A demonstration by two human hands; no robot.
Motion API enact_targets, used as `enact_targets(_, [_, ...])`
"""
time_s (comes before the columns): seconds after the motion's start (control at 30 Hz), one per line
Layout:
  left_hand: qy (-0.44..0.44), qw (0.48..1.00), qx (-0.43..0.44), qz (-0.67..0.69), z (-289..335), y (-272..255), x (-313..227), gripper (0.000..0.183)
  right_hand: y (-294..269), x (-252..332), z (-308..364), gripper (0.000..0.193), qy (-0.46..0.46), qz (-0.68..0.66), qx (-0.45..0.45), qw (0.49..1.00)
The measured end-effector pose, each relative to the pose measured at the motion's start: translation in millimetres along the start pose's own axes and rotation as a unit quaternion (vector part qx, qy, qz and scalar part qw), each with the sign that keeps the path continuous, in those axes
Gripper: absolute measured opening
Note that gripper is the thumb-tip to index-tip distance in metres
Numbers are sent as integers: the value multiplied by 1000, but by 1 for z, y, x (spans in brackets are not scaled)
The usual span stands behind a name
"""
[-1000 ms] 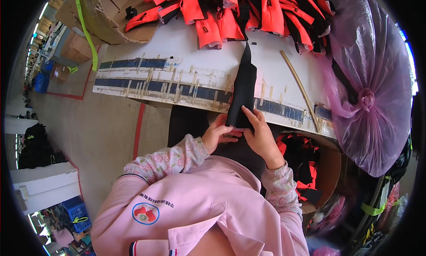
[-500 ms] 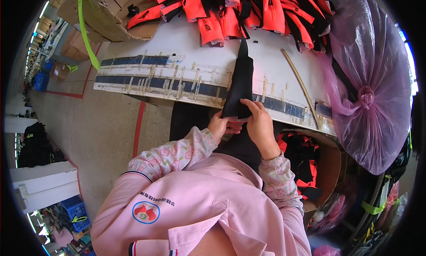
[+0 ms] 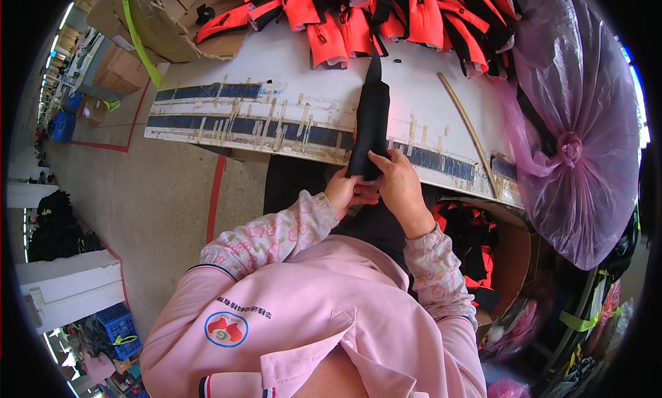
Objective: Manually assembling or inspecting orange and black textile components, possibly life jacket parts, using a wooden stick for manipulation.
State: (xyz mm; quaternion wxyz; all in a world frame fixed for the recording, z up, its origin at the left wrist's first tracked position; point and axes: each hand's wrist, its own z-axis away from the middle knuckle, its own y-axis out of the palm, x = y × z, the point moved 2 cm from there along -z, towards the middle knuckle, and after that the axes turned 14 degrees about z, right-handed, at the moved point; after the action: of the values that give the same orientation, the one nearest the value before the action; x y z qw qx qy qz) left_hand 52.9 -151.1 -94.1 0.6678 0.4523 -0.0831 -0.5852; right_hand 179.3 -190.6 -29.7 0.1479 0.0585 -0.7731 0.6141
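A black fabric sleeve-like piece (image 3: 372,122) lies lengthwise over the front edge of the table, its near end in my hands. A dark pointed form (image 3: 373,68) sticks out of its far end. My left hand (image 3: 343,193) is closed on the near left corner, fingers curled beneath. My right hand (image 3: 402,191) grips the near right side, thumb and forefinger pressed on the cloth. A little pale lining shows between the hands. Beyond the tip lies a heap of orange-and-black fabric pieces (image 3: 425,18), some with zips.
The white table (image 3: 310,74) has worn tape along its front. A wooden stick (image 3: 469,132) lies on it at right, beside a large tied pink plastic bag (image 3: 576,122). A torn cardboard box (image 3: 155,25) stands far left. Below right, another carton (image 3: 514,260) holds orange-and-black pieces.
The black piece has shifted slightly away from me and sits narrower near my hands. My right hand has moved a little forward with its fingers; my left hand stays at the near corner.
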Motion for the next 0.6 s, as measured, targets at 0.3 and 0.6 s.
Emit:
enact_targets(0.3, [-6, 996, 17, 89, 2, 0, 1, 22, -1, 5, -9, 47, 37, -18, 9, 999])
enact_targets(0.6, [15, 998, -65, -6, 0, -11, -7, 19, 4, 5, -16, 47, 92, -122, 60, 986])
